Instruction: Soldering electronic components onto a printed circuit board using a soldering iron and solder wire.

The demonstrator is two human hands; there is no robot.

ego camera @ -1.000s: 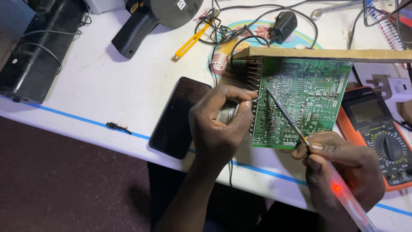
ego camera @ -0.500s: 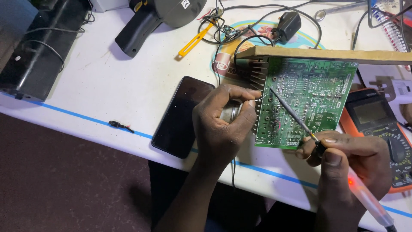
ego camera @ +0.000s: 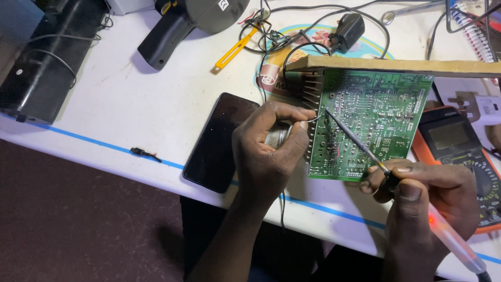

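White worktop edged with blue tape. Dark phone lying flat, screen off, near the front edge. Black box at far left, a thin cable draped over it. Black-handled tool at top, yellow utility knife beside it. Black plug adapter among tangled wires. Orange multimeter at right. Wooden strip across the back.

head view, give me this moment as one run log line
left hand: feeds thin solder wire to green circuit board | right hand: holds soldering iron, tip on board | black phone: flat on white table
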